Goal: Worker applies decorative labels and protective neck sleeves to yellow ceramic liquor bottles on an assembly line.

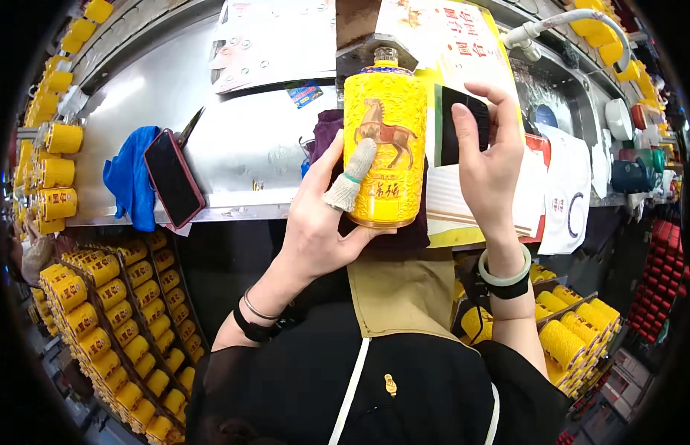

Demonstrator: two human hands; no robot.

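The left hand (315, 222) was wrapped around the lower left side of a yellow bottle (386, 148), a pale knitted finger cover (350, 182) lying across its front; the right hand (493, 163) had its thumb and forefinger parted over a dark pad (460, 133) with a green edge; whether it gripped that pad I could not tell. The bottle was at the near edge of a metal bench (245, 148), its clear neck pointing away from the person and its raised brown horse facing up; dark purple cloth (328, 124) showed behind it. To its left were a phone (173, 178) in a red case, overlapping a bunched blue cloth (130, 178), and a small blue card (306, 95) near a large white sheet (278, 37); to the right, a white cloth (566, 193) hung over the bench edge; beyond it, at the upper right, a pale tap (526, 35) stood by a sink (556, 78); below the bench on the left, yellow containers (108, 297) were packed in rows.
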